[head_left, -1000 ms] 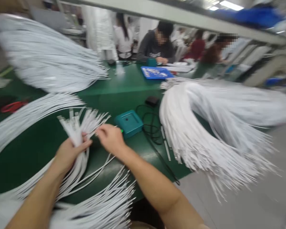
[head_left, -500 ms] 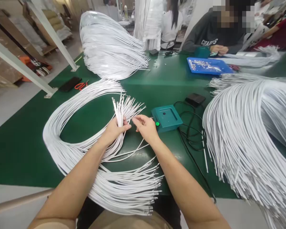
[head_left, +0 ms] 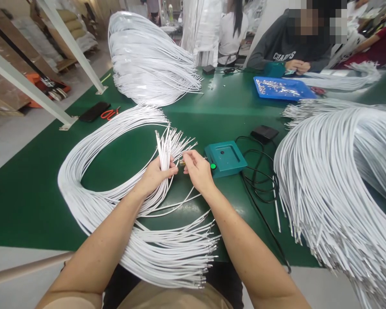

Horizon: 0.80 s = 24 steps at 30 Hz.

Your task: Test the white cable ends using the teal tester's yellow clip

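Note:
My left hand [head_left: 159,172] is closed around a bundle of white cables [head_left: 165,151], thumb across the front, their metal-tipped ends pointing up and fanning to the right. Just right of it, my right hand [head_left: 194,169] pinches a small connector [head_left: 182,162] with a metallic look; its exact kind is too small to tell. The connector points left at the cable ends, a slight gap from my left thumb. Close by my right hand's fingers stands a teal box [head_left: 225,159] with a lit green button [head_left: 213,166]. Loose cable ends [head_left: 176,257] lie near my body.
A plastic-wrapped cable coil [head_left: 148,60] stands at the back, with orange-handled scissors [head_left: 109,113] and a black phone-like slab [head_left: 94,111] to its left. Another cable heap [head_left: 328,171] fills the right side. A black cord [head_left: 260,171] trails beside the box. Across the table sits a co-worker [head_left: 286,47] behind a blue tray [head_left: 283,89].
My right hand has drawn slightly up and right from the bundle, and the connector in its fingers now shows. The bundle's tips have shifted a little to the right in my left hand.

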Each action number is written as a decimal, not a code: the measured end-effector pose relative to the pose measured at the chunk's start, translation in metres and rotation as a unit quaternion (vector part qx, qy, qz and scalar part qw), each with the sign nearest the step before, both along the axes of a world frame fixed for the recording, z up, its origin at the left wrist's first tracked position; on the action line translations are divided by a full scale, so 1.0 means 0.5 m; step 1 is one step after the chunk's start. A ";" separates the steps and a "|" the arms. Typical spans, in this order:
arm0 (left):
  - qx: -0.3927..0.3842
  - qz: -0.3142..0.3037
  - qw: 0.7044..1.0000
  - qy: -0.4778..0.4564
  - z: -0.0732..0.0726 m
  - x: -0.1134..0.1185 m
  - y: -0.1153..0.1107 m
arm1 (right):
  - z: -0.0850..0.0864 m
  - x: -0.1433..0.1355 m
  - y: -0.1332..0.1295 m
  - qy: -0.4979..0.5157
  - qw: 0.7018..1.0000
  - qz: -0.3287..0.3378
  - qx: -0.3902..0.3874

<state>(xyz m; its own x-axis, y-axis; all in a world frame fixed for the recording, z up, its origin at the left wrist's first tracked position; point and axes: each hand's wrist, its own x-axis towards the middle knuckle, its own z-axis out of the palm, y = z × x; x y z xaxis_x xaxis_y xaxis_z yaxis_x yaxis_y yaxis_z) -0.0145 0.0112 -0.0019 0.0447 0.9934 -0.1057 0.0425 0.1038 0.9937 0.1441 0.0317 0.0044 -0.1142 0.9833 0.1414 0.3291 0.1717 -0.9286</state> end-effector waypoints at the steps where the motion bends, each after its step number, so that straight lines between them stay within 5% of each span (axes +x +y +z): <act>1: 0.002 -0.006 1.000 -0.004 0.000 0.001 0.000 | -0.002 0.000 0.001 0.012 1.000 0.016 -0.010; 4: -0.004 -0.041 0.999 -0.027 -0.001 0.002 -0.002 | -0.003 0.003 0.002 -0.006 0.999 0.053 -0.008; 7: -0.024 -0.071 0.995 -0.060 -0.006 0.005 0.000 | 0.004 0.012 -0.001 -0.139 0.984 0.064 0.091; 11: -0.041 -0.043 0.995 -0.078 -0.015 0.009 0.006 | 0.016 0.033 0.006 -0.370 0.897 0.035 0.240; 14: -0.053 -0.020 0.996 -0.069 -0.021 0.011 0.010 | 0.015 0.049 0.021 -0.437 0.865 0.061 0.240; 24: -0.052 -0.004 0.998 -0.036 -0.036 0.016 0.019 | 0.024 0.051 0.038 -0.466 0.854 0.085 0.215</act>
